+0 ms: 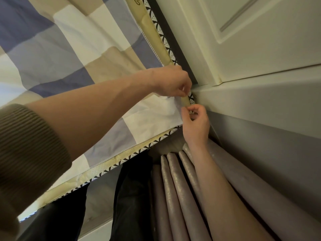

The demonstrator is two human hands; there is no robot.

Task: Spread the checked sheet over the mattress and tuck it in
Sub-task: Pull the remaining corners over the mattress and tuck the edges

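The checked sheet (pixel 73 54), in blue, grey, beige and white squares, lies flat over the mattress (pixel 161 47). The mattress's cream piping and black-and-white patterned border show along its right and near edges. At the mattress corner my left hand (pixel 171 80) pinches the sheet's white corner from above, fingers curled. Just below it my right hand (pixel 195 122) pinches the same corner of the sheet at the edge of the mattress. The fingertips of both hands are partly hidden by fabric and by each other.
A white cupboard door (pixel 251 35) and a white ledge (pixel 260 94) stand tight against the mattress's right side. Grey pleated curtains (pixel 175 188) hang below my right arm. My dark trouser legs (pixel 132 197) stand against the near edge of the bed.
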